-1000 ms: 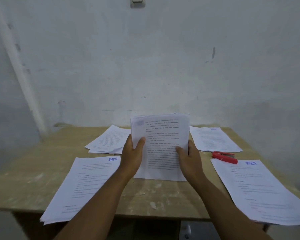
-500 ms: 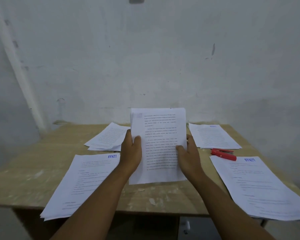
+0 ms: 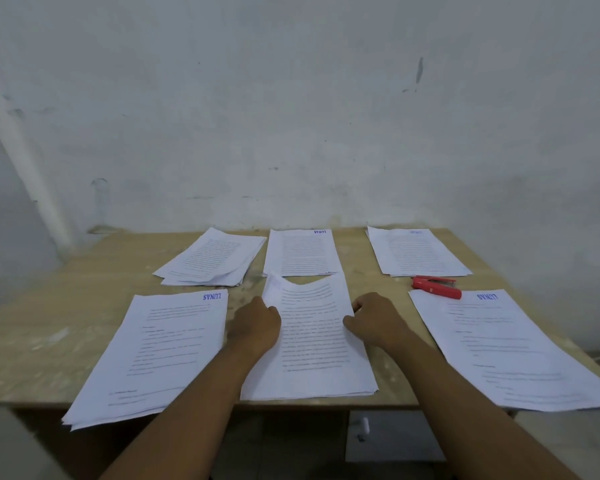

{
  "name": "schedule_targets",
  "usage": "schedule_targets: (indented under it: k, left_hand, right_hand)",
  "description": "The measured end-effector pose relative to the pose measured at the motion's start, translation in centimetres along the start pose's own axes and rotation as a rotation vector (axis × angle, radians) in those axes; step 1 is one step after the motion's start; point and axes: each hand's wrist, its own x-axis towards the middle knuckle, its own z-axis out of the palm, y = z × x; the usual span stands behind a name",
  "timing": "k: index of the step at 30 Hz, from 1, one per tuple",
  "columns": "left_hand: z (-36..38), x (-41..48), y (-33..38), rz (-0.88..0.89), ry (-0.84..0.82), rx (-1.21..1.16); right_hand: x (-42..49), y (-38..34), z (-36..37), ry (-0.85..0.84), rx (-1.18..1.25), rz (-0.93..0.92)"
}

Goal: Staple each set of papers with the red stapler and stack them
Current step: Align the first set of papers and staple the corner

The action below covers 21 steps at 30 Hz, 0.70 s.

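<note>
Head view: the centre set of papers (image 3: 312,344) lay flat on the worktop (image 3: 42,323), the left hand (image 3: 257,327) pinching its left margin and the right hand (image 3: 378,320) gripping its right. The red stapler (image 3: 436,287) sat untouched to the right. With five further sets (image 3: 163,351) spread around, stapling and stacking appeared wholly undone.

stapler (image 3: 436,287): bright red all over
middle papers (image 3: 312,341): white, rows of black print
near left stack (image 3: 160,348): white, dark text lines, blue "LUNAS" stamp
near right stack (image 3: 506,348): same deal, white with the blue stamp
far middle stack (image 3: 300,252): white, black lines, blue stamp too
far left pile (image 3: 215,258): white, black lines
table (image 3: 49,323): light tan wood, pale whitish smears
wall (image 3: 291,116): off-white going grey, few dark scuffs
</note>
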Motion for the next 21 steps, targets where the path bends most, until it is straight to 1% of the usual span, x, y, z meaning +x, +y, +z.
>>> schedule_targets:
  k: [2,5,8,10,12,16,18,21]
  left_hand:
    - [0.6,0.2,0.0,0.012,0.037,0.066]
    - [1.3,0.6,0.0,0.031,0.068,0.104]
    - [1.6,0.9,0.0,0.047,0.098,0.123]
    - [1.7,1.0,0.0,0.064,0.126,0.146]
    - [1.8,1.1,0.0,0.074,0.139,0.161]
    - [1.8,1.2,0.0,0.093,0.129,0.188]
    - [1.8,1.3,0.1,0.098,0.121,0.193]
    - [1.6,1.3,0.3,0.101,0.102,0.191]
  right_hand:
    - [0.9,0.8,-0.2,0.028,-0.059,0.024]
    - [2.2,1.8,-2.6,0.17,-0.133,0.049]
    - [3.7,3.1,-5.7,0.251,-0.347,0.078]
    - [5.0,4.3,-7.6,0.227,-0.502,0.148]
    - [6.2,5.8,-8.8,0.168,-0.604,0.182]
    - [7.4,8.2,-10.1,0.065,-0.571,0.218]
    - [7.7,9.0,-10.3,0.047,-0.56,0.21]
    - [8.0,9.9,-10.4,0.037,-0.618,0.209]
